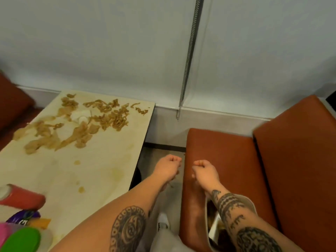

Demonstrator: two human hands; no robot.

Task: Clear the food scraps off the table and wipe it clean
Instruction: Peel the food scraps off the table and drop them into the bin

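Two curled hands off the table, scraps not yet cleared

Nearest, a red tube (23, 198) and a green lid (21, 240) crowd the near corner of the table (94, 179), and a pale container (214, 224) sits on the bench seat (227, 160) under the right forearm. Beyond, the left hand (168, 167) and right hand (204, 170) hang over the gap between table and seat, fingers curled in, nothing visibly held. Farther on, brown stains (117, 172) dot the tabletop, and the food scraps (101, 117) lie heaped at its far end by the wall. Clearing looks barely begun. The next move likely calls for a reach left and forward to gather the heap, with wiping after.
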